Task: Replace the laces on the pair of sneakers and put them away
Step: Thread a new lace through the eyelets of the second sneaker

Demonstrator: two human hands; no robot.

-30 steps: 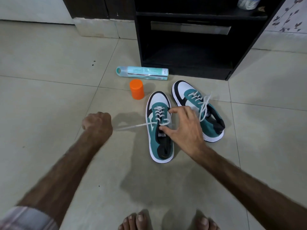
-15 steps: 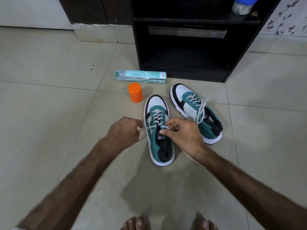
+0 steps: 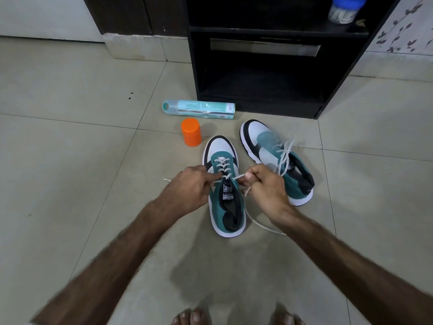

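A: Fingers first. The left hand has its fingers curled and pressed together, pinching one run of the white lace at the sneaker's left edge. The right hand does the same on the other side; its fingertips nip the lace just right of the top eyelets. The lace crosses between the two pinches.

B: And the shoe itself?

A: The near sneaker lies directly between and under the fingers, long axis running away from the person, toe far, heel near. Both hands touch or nearly touch it; neither is clearly nearer. My reading: the ends want pulling outward, left and right, across that axis, then tying.

B: Loose ends?

A: One tip pokes out left of the left hand. A longer tail trails from under the right hand onto the tiled floor, near the heel.

B: Further out?

A: The second sneaker sits just right of the right hand, angled, its laces loose and standing up. Beyond the fingers, an orange cap near the toe, then a teal spray can lying on its side. Past those, a dark cabinet with an open bottom shelf, probably where the pair goes.

B: Obstacles?

A: Nothing blocks the sideways pull. The second sneaker's laces could snag the right hand.
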